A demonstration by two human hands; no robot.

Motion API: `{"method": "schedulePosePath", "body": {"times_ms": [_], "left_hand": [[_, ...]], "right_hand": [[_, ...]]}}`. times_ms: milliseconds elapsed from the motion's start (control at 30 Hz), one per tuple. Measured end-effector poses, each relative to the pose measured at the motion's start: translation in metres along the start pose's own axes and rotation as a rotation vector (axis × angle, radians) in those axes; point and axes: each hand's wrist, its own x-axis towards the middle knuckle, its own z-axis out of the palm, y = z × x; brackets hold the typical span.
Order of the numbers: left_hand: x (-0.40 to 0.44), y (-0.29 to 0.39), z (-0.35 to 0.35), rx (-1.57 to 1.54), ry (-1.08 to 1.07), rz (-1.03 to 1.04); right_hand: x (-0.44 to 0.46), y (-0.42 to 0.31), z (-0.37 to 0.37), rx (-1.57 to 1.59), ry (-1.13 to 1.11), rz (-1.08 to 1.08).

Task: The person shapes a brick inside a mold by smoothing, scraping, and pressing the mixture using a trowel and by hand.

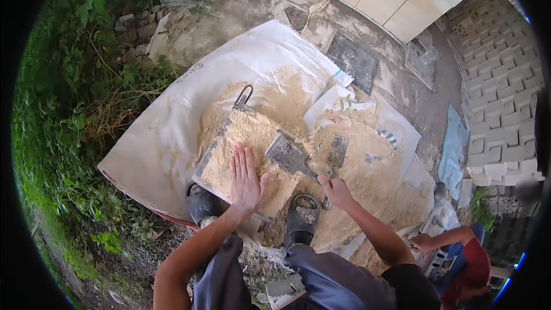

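Note:
My left hand (pixel 247 182) lies flat, fingers stretched out, on the pale sandy powder (pixel 259 128) that fills a shallow rectangular mould (pixel 208 167). A metal loop handle (pixel 244 97) sticks out at the mould's far end, and another fitting (pixel 263 221) shows at the near end. In my right hand (pixel 337 193) is the handle of a flat, square-bladed trowel (pixel 287 154). Its blade rests on or just above the powder at the mould's right side. Just right of that blade, a second flat dark tool (pixel 337 150) lies on loose powder.
Under the mould spreads a white woven sack (pixel 155 132), dusted with powder. My sandals (pixel 302 218) flank the mould's near end. At lower right a co-worker in a red shirt (pixel 468 267) bends forward. Stacked pale blocks (pixel 499 120) stand right, plants (pixel 63 120) left.

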Motion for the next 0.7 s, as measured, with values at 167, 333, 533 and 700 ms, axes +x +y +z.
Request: {"method": "schedulePosePath", "body": {"times_ms": [167,333,533,700], "left_hand": [[0.002,-0.003,-0.002,0.003,-0.026,0.007],[-0.001,-0.004,-0.003,-0.068,-0.03,-0.01],[0.0,-0.004,-0.003,0.002,-0.006,0.027],[0.001,-0.005,-0.005,-0.069,-0.003,-0.008]], "right_hand": [[0.014,-0.01,-0.027,-0.191,0.029,-0.058],[0.014,-0.024,-0.033,0.368,-0.027,-0.133],[0.028,0.005,-0.029,-0.188,-0.066,-0.049],[0.017,-0.009,-0.036,-0.086,0.009,-0.142]]}}
